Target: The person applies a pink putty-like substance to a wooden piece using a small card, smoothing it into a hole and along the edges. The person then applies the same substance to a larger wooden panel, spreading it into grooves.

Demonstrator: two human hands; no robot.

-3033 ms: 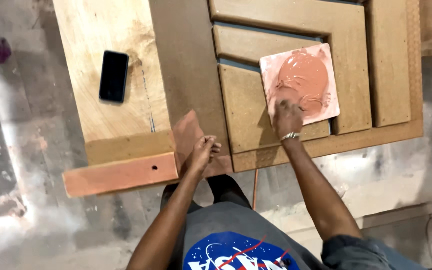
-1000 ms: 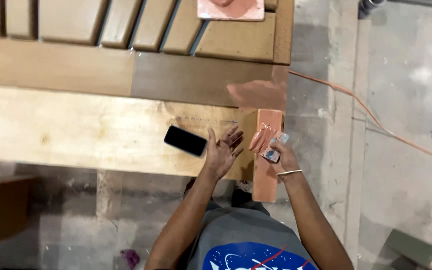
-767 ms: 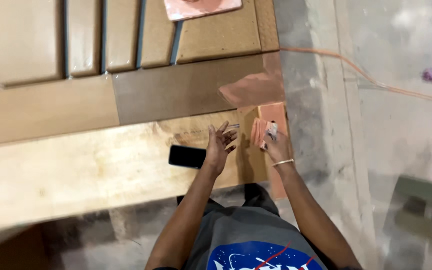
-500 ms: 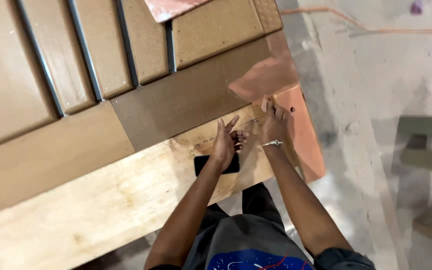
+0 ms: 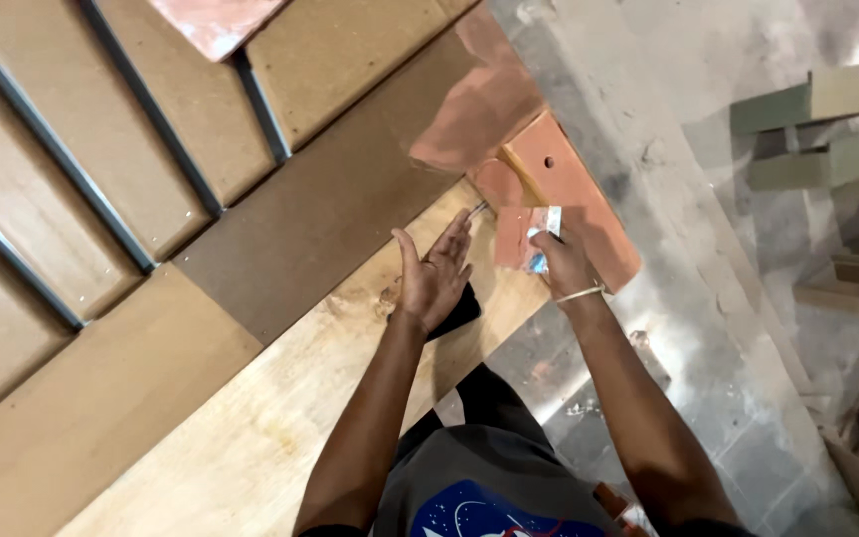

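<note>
The right hand (image 5: 561,261) was closed around a small scraper-like tool (image 5: 541,239), its pale blade and bluish handle showing above the fingers, and it pressed the tool against a patch of reddish-brown filler (image 5: 514,237) at the edge of the work. The left hand (image 5: 436,278) lay open and flat, fingers spread, palm down on the pale plywood board (image 5: 251,428), gripping nothing; a dark flat object (image 5: 461,308) — only a corner of it showed — sat under the heel of that hand.

Just beyond the tool, an orange-red wooden block (image 5: 574,194) with a small hole in it jutted past the board's edge, and more filler was smeared across the darker brown panel (image 5: 330,209) above it. Further out lay a slatted wooden frame (image 5: 101,129) with dark grooves, and at the top edge a pinkish filler-covered sheet (image 5: 216,20). The grey concrete floor (image 5: 688,149) ran off to the right.

The step in hand appeared to be spreading filler at the corner. The next stroke would likely call for steady, even pressure — with the free hand bracing the board.
</note>
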